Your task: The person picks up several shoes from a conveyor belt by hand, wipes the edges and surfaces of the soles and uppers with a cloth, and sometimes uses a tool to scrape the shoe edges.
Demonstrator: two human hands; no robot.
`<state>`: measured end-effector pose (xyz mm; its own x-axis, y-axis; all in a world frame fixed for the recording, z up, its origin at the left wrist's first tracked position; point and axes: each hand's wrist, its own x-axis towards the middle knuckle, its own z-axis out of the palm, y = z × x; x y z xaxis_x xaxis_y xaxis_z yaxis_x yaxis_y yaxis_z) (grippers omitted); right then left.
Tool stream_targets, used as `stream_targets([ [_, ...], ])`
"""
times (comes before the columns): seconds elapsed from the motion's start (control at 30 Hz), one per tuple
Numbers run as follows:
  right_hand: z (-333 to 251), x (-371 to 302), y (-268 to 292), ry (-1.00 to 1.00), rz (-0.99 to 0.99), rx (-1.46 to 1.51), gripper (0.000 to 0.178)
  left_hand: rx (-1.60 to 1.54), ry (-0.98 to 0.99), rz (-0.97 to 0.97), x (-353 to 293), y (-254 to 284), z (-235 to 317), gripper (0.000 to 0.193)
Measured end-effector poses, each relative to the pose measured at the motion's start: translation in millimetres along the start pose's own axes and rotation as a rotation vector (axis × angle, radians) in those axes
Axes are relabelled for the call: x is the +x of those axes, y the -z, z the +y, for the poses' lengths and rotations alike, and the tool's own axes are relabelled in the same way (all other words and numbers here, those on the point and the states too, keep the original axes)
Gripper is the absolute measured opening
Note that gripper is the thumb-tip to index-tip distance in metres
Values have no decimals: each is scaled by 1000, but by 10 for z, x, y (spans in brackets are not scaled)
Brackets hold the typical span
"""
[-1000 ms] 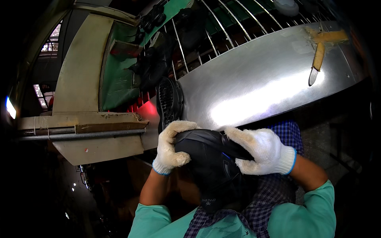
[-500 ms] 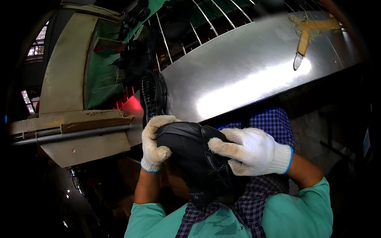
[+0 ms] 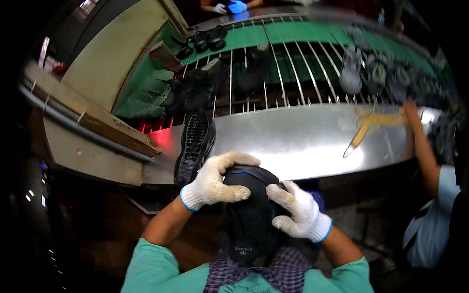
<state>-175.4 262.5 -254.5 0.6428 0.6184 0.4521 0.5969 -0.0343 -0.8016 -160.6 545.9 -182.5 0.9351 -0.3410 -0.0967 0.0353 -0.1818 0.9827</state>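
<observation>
A black shoe (image 3: 253, 210) is held between my two gloved hands, its rounded toe pointing away from me and its other end near my apron. My left hand (image 3: 215, 181), in a white knit glove, grips the toe from the left, thumb on top and fingers over the far edge. On the right side, my right hand (image 3: 299, 212) presses thumb and fingers against the upper. Another black shoe (image 3: 195, 146) lies beyond my left hand on the metal bench (image 3: 273, 141), its treaded sole showing.
A yellow-handled knife (image 3: 360, 136) lies on the bench at right. Behind run metal rods (image 3: 298, 68) with several shoes (image 3: 351, 73) on them. A cream housing (image 3: 122, 53) stands at left. Another person's arm (image 3: 424, 146) reaches in from the right; gloved hands (image 3: 238, 7) show far off.
The view has shifted, showing more of the rods and a person at right. The shoe is turned so its toe points more directly away; my hands have shifted on it.
</observation>
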Motion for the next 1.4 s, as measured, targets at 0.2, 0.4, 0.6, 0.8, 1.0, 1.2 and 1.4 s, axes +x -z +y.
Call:
stream_targets([
  [0.2, -430, 634, 578, -134, -124, -186, 87, 18, -332, 99, 373, -648, 57, 53],
  [0.4, -250, 232, 822, -371, 95, -80, 113, -256, -331, 407, 119, -1131, -544, 47],
  [0.6, 516, -316, 597, -513, 595, 415, 85, 507, -281, 162, -863, -1013, -1158, 79],
  [0.8, 360, 138, 116, -435, 379, 372, 90, 795, -686, 622, -426, -1089, -1206, 63],
  [1.0, 66, 375, 137, -369, 279, 140, 96, 651, -764, 695, -145, -896, -1489, 59],
  [1.2, -204, 492, 145, -295, 200, 67, 89, 158, -647, 521, 25, -767, -997, 46],
  [1.4, -210, 489, 233, -340, 115, 7, 95, 134, -674, 570, 44, -885, -987, 44],
])
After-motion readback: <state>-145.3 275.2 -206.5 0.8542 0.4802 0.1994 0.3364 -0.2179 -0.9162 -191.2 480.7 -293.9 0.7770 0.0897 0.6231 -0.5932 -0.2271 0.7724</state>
